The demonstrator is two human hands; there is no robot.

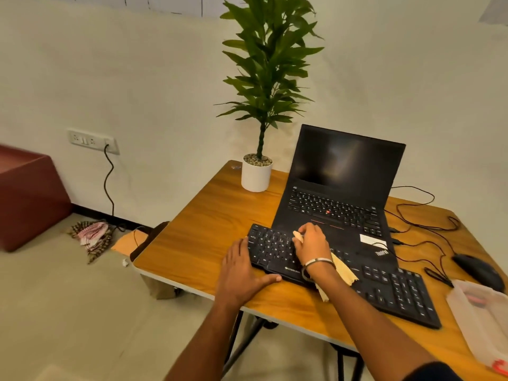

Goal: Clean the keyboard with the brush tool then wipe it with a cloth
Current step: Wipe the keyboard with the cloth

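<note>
Wooden table (209, 243): clear tub (478, 320) beside black keyboard (390, 292).

The open black laptop (338, 204) carries a "ThinkPad" logo at the near right corner of its palm rest. The long black plastic keyboard (384, 287) bears white lettering on its front edge, seemingly "ZEBRONICS", partly hidden. Key legends are too small to read.

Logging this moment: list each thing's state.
Black external keyboard: flat on wooden table.
Yellow cloth: pressed on keys.
Right hand: grips cloth.
Left hand: open, steadying keyboard's left end.
Black laptop: lid open, screen dark.
</note>
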